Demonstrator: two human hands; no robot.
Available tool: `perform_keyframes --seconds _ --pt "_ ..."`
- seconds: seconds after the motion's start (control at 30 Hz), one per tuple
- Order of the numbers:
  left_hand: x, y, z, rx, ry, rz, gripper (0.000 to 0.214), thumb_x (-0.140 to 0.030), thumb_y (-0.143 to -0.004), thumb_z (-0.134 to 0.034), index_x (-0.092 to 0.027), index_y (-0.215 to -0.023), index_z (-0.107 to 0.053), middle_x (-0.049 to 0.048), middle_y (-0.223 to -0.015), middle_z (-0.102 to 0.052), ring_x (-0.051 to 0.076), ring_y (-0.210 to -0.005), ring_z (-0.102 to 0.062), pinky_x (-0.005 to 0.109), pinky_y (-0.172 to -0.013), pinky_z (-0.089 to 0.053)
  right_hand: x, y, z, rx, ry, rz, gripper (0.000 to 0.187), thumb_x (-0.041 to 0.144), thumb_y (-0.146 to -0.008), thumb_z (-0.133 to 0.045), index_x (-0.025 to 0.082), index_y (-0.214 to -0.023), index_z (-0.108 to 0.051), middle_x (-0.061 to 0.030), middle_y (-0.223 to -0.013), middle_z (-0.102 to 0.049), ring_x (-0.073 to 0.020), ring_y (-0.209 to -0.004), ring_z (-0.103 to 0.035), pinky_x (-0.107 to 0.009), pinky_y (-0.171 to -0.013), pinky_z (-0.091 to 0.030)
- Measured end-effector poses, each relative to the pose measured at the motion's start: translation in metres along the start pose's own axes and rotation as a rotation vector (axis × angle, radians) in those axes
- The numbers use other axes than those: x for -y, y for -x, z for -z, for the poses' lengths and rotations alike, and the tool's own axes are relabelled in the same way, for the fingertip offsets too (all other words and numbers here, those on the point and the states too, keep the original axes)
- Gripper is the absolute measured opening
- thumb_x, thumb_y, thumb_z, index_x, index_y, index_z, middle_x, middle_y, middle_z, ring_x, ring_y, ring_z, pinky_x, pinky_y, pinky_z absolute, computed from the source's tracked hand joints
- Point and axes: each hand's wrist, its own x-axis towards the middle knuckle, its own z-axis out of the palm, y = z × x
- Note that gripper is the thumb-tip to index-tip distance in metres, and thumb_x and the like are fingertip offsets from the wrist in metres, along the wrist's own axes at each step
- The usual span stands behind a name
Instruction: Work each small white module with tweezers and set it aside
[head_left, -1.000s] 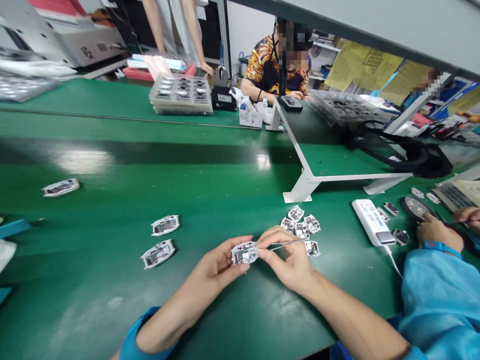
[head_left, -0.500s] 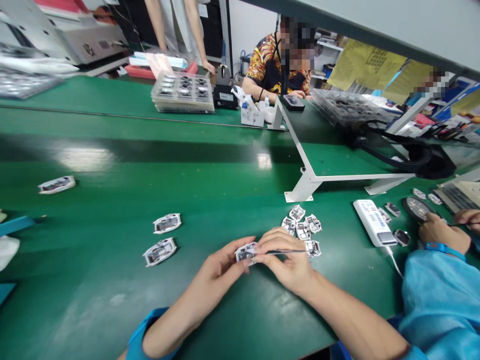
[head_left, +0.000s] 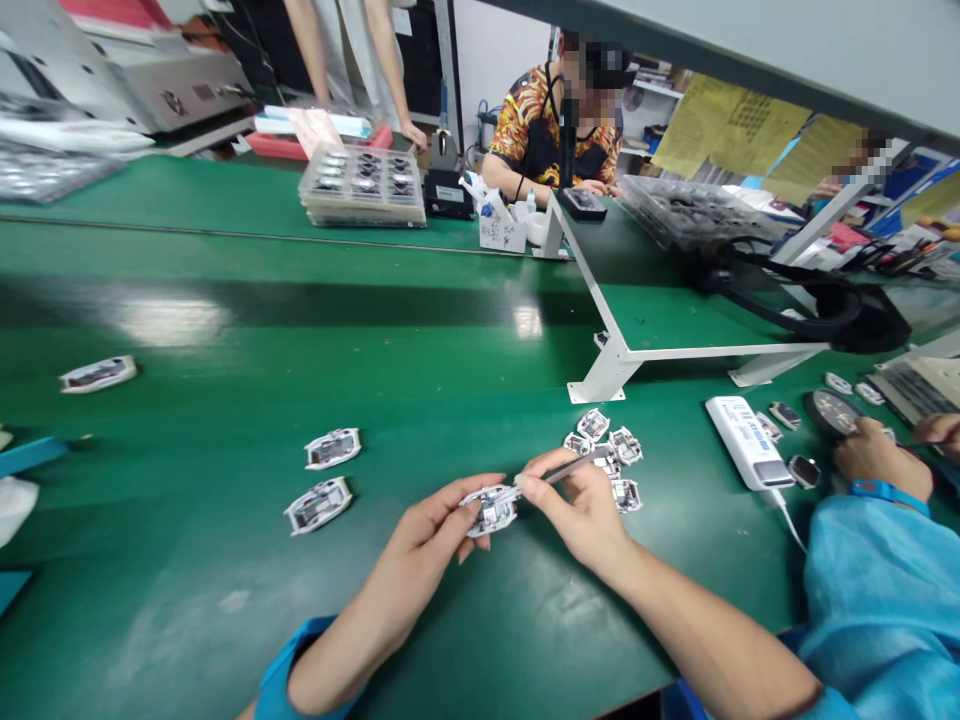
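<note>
My left hand pinches a small white-framed circuit part just above the green table. My right hand grips thin metal tweezers, their tip touching the part's upper right edge. A cluster of several similar parts lies just behind my right hand. Two more parts lie to the left of my left hand, one behind the other, and one lies far left.
A white metal stand rises behind the cluster. A white box with a cable lies to the right, beside a neighbour's hand in a blue sleeve. Stacked clear trays and a seated person are across the table.
The tweezers have tilted from level to pointing up and right, and my right hand has lifted slightly. The part stays pinched in my left hand. The far-left part has drifted further left.
</note>
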Motion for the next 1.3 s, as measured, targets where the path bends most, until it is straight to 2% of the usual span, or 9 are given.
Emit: perform_keyframes --seconds 0.17,0.37,0.67,0.97,1.3 --pt "-0.009 0.001 -0.005 -0.001 0.094 0.025 0.039 -0.041 -0.081 -0.064 -0.012 -0.105 -0.072 0.0029 -0.072 -0.064 0.014 -0.062 -0.050 0.026 -0.054 -0.036 0.002 -0.004 0.000 0.000 -0.067 -0.102 0.015 0.032 -0.079 -0.072 0.019 -0.075 -0.066 0.0008 -0.066 -0.069 -0.0149 -0.063 -0.064 -0.027 -0.062 -0.052" --pt "-0.010 -0.001 -0.005 -0.003 0.038 0.019 0.041 -0.043 -0.077 -0.070 -0.015 -0.107 -0.070 0.0005 -0.072 -0.063 0.014 -0.061 -0.051 0.025 -0.055 -0.038 0.002 -0.001 -0.001 -0.084 -0.047 -0.048 0.012 0.031 -0.079 -0.072 0.020 -0.079 -0.068 -0.0015 -0.074 -0.072 -0.0171 -0.070 -0.068 -0.030 -0.068 -0.054" --pt "-0.013 0.001 -0.005 -0.009 -0.113 -0.079 0.036 -0.041 -0.076 -0.069 -0.019 -0.104 -0.070 0.0007 -0.070 -0.068 0.016 -0.060 -0.055 0.027 -0.057 -0.044 0.003 -0.003 -0.001 -0.049 -0.079 -0.094 0.013 0.031 -0.077 -0.073 0.020 -0.077 -0.068 -0.0005 -0.070 -0.072 -0.0161 -0.067 -0.067 -0.028 -0.065 -0.054" --pt "-0.010 0.001 -0.005 0.002 -0.149 -0.102 0.036 -0.040 -0.077 -0.068 -0.020 -0.106 -0.068 0.0020 -0.075 -0.070 0.018 -0.065 -0.059 0.028 -0.064 -0.049 0.004 -0.003 -0.002 -0.065 -0.132 -0.110 0.012 0.029 -0.075 -0.074 0.020 -0.075 -0.068 -0.0003 -0.068 -0.072 -0.0162 -0.065 -0.066 -0.028 -0.064 -0.055" --pt "-0.009 0.001 -0.005 0.013 -0.153 -0.121 0.035 -0.038 -0.078 -0.066 -0.018 -0.107 -0.068 0.0018 -0.074 -0.068 0.018 -0.068 -0.059 0.028 -0.066 -0.049 0.003 -0.003 -0.002 -0.081 -0.106 -0.094 0.012 0.030 -0.076 -0.073 0.020 -0.075 -0.068 -0.0003 -0.068 -0.071 -0.0166 -0.065 -0.067 -0.029 -0.063 -0.054"
